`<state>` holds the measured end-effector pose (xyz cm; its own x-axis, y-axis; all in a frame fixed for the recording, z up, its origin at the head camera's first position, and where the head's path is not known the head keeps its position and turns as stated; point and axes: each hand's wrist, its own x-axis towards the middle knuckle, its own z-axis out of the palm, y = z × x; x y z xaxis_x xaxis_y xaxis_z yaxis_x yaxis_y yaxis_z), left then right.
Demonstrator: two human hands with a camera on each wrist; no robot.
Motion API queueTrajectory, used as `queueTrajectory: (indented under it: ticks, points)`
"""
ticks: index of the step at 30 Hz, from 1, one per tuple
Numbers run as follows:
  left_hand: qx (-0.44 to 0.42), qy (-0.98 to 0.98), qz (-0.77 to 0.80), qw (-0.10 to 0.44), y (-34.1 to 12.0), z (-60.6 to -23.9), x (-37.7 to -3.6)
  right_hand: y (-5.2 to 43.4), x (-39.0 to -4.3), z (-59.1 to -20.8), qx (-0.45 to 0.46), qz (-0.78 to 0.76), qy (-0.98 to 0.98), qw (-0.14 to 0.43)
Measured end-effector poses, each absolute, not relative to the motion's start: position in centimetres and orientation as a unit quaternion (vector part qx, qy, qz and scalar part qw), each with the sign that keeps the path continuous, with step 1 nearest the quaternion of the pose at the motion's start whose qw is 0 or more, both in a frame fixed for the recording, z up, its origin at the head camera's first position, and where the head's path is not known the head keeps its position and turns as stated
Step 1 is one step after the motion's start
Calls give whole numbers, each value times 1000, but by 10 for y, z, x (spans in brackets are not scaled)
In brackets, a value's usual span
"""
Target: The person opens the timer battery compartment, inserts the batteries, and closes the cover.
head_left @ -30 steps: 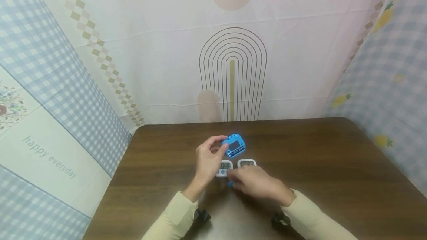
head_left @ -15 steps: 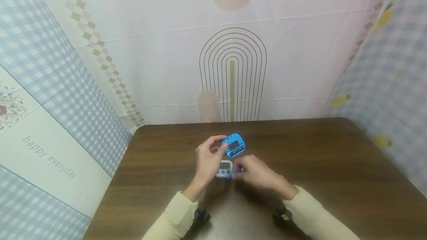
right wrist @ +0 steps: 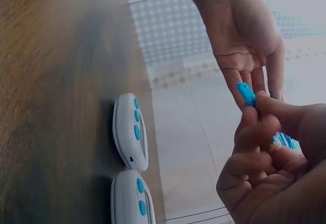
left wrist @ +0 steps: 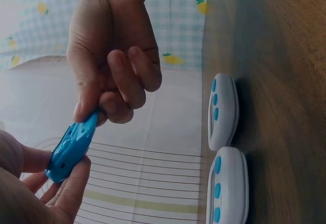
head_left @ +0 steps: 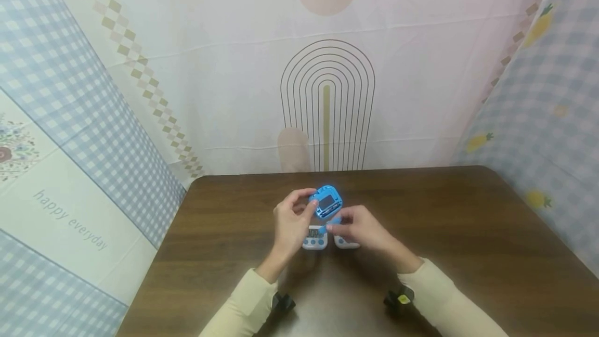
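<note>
My left hand [head_left: 309,199] holds a blue digital timer [head_left: 327,203] up off the brown table [head_left: 468,233], screen towards me, thumb and fingers curled round its left edge. My right hand [head_left: 333,225] pinches a small blue piece [head_left: 334,221] against the timer's near edge. In the left wrist view the blue timer [left wrist: 69,150] is edge-on, with the right hand [left wrist: 89,114] pinching at its upper end. The right wrist view shows the small blue piece [right wrist: 246,93] sticking out of my fingertips. Two white timers [head_left: 314,239] [head_left: 345,243] lie side by side under my hands.
The white timers [left wrist: 222,112] [left wrist: 226,186] lie flat with blue buttons up, also seen as a pair [right wrist: 131,131] [right wrist: 132,196] in the right wrist view. Patterned cloth walls [head_left: 327,92] close in the table at the back and both sides.
My right hand lifted the small blue piece from the table near the white timers up to the blue timer's near edge. The left hand held the timer nearly still.
</note>
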<state>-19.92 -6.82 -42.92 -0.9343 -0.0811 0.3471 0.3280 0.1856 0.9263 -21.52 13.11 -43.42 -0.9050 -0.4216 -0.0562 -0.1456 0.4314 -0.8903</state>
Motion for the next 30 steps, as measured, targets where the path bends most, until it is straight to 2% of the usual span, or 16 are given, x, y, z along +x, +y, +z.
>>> queueTrajectory:
  ticks: [6, 13, 30]
  points:
    - [-81, -750, -635, 166, -68, -428, -199, 134, -217, -433, -102, -586, 787, 167]
    - [-83, -748, -636, 170, -67, -427, -200, 137, -221, -430, -41, -652, 740, 160]
    - [-86, -751, -635, 159, -66, -430, -199, 134, -221, -433, -25, -680, 718, 146]
